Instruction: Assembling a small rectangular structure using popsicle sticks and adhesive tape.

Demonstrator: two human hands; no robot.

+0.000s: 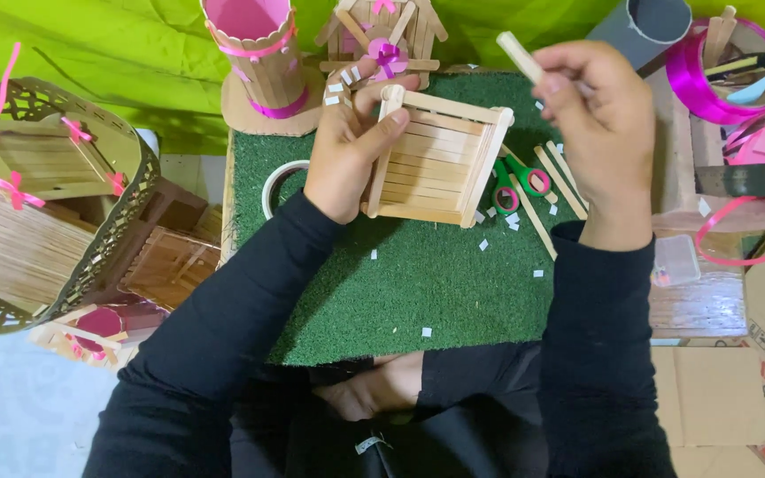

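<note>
My left hand (351, 142) grips the left side of a small box frame made of craft sticks (436, 159), held tilted above a green turf mat (418, 265). My right hand (599, 124) is raised to the right of the frame and pinches a single short wooden stick (521, 55) between thumb and fingers. The stick's free end points up and left, apart from the frame. Both arms wear black sleeves.
Scissors with green and pink handles (517, 184) and loose sticks (560, 181) lie on the mat, with a tape roll (274, 181) at its left. A pink stick cup (263, 53) and stick house (387, 40) stand behind. Stick baskets (42, 177) sit left, pink ribbon (710, 80) right.
</note>
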